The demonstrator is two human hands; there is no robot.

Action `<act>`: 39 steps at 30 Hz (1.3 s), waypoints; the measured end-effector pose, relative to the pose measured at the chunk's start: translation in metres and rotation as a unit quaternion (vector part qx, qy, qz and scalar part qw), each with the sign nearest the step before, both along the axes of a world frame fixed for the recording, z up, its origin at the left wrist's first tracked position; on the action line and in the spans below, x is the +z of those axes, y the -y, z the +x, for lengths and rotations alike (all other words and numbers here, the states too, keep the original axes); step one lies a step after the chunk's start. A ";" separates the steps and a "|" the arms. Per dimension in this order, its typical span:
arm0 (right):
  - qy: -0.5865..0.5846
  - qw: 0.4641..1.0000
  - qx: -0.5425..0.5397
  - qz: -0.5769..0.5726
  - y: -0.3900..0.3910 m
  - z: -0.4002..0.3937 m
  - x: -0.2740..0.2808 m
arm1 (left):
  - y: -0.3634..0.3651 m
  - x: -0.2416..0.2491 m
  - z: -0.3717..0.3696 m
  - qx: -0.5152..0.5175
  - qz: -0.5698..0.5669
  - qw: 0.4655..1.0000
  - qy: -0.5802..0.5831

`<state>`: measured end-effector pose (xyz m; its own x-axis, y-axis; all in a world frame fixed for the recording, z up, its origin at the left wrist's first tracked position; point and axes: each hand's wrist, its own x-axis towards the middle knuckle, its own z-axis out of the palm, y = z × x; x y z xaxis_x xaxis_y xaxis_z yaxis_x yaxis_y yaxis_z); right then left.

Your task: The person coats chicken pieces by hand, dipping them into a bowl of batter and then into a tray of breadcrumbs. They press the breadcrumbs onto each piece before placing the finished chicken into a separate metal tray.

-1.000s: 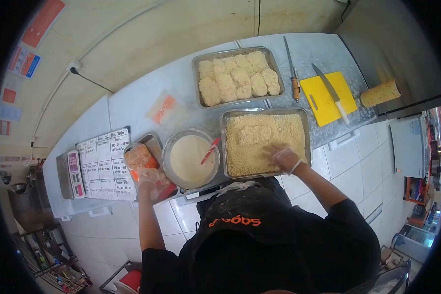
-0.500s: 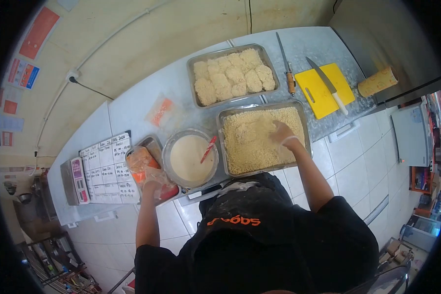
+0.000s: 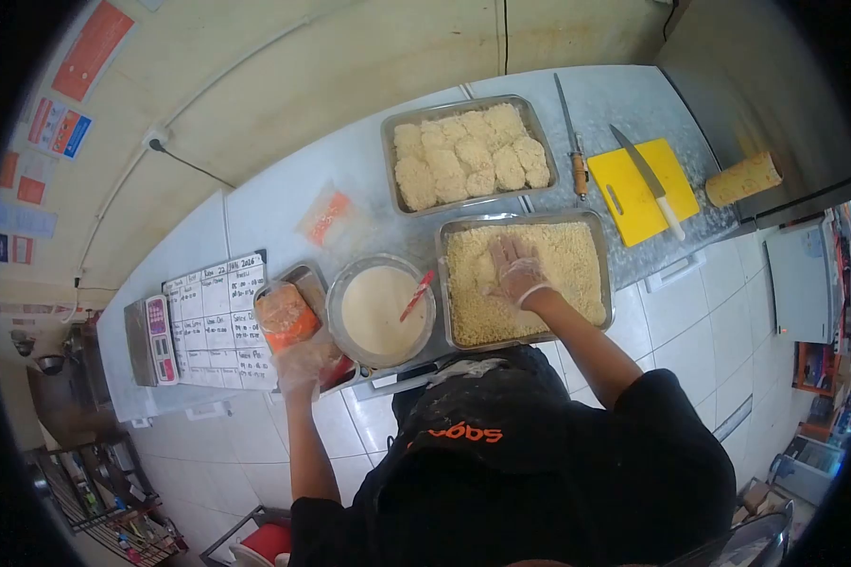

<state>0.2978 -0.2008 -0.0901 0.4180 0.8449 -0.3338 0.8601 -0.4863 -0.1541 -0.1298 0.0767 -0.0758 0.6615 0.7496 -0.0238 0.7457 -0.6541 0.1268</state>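
My right hand (image 3: pixel 520 272), in a clear plastic glove, lies flat with its fingers stretched out on the breadcrumbs (image 3: pixel 577 269). These fill a deep metal tray (image 3: pixel 607 283), and whatever is under the palm is hidden. At the left, my left hand (image 3: pixel 303 367), in a loose clear glove, is over the near end of a smaller metal tray (image 3: pixel 304 274). A plastic bag with orange contents (image 3: pixel 288 314) sits in that tray, just beyond the hand. The glove blurs its fingers. Between both hands stands a bowl of pale batter (image 3: pixel 378 317) with a red-handled utensil (image 3: pixel 418 295) in it.
Behind the crumbs, another metal tray (image 3: pixel 388 156) holds several breaded pieces (image 3: pixel 468 156). To the right lie a sharpening steel (image 3: pixel 573 132), a knife (image 3: pixel 645 170) on a yellow cutting board (image 3: pixel 624 213), and a patterned roll (image 3: pixel 744 180). A scale (image 3: pixel 159 340) and whiteboard (image 3: pixel 219 321) are left.
My right hand has moved left across the crumbs and now lies flat on them. My left hand has drawn back toward me from the orange bag. The whole view has shifted slightly.
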 end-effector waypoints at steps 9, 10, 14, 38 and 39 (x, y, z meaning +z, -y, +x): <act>0.013 0.999 0.029 0.031 -0.022 -0.012 -0.019 | 0.006 0.072 0.002 0.107 -0.056 0.992 0.023; 0.012 0.999 0.019 0.043 -0.015 -0.004 -0.021 | 0.004 0.082 0.004 0.107 -0.044 0.993 0.019; -0.007 0.997 0.034 0.062 0.009 0.017 -0.021 | -0.006 0.077 -0.025 0.129 -0.048 0.986 0.089; -0.103 0.904 -0.386 0.154 0.096 0.026 -0.075 | 0.099 0.111 0.316 -0.211 -0.253 0.927 0.180; -0.169 0.888 -0.391 0.171 0.089 0.037 -0.097 | 0.100 0.111 0.316 -0.210 -0.254 0.927 0.178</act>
